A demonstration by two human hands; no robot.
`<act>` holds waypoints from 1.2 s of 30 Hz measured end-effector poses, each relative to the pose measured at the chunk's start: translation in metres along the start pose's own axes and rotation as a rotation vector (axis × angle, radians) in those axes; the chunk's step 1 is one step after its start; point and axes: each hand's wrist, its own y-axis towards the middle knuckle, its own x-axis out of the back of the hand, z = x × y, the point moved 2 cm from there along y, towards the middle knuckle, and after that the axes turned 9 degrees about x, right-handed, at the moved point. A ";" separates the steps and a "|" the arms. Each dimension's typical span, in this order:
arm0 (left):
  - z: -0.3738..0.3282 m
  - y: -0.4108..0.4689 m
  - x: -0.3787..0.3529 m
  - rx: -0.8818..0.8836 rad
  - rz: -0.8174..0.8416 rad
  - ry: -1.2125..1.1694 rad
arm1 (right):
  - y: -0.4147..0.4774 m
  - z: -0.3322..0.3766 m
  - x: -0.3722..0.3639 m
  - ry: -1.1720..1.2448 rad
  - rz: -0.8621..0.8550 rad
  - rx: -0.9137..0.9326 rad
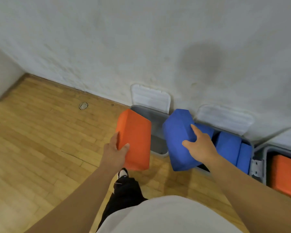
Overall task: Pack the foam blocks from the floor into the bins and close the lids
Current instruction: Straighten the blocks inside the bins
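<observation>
My left hand (115,151) grips an orange foam block (134,138) by its near left edge, holding it in the air in front of an open grey bin (156,120) whose inside looks bare. My right hand (199,145) grips a blue foam block (178,138) above the left end of a second open bin (249,143), which holds several blue blocks (230,148). A third open bin (265,158) at the right edge holds an orange block (286,175). The white lids (150,96) (225,117) lean back against the wall.
The bins stand in a row against a white plastered wall (141,39). Wooden floor (40,140) stretches to the left, with a small round metal fitting (83,105) set in it. My leg and shoe (123,173) are below the orange block.
</observation>
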 end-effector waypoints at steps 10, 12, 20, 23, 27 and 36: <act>-0.065 0.240 -0.009 -0.061 0.275 0.275 | 0.139 0.022 -0.064 0.097 -0.152 -0.281; -0.070 0.288 -0.014 -0.040 0.328 0.340 | 0.168 0.022 -0.085 0.105 -0.177 -0.351; -0.029 0.465 -0.111 0.008 0.474 0.513 | 0.304 -0.034 -0.187 0.044 -0.204 -0.524; 0.027 0.530 -0.169 0.054 0.496 0.552 | 0.359 -0.079 -0.246 -0.051 -0.206 -0.498; 0.113 0.603 -0.253 0.109 0.580 0.471 | 0.418 -0.150 -0.323 -0.164 -0.162 -0.508; 0.256 0.659 -0.376 0.054 0.679 0.472 | 0.472 -0.267 -0.422 -0.340 -0.092 -0.496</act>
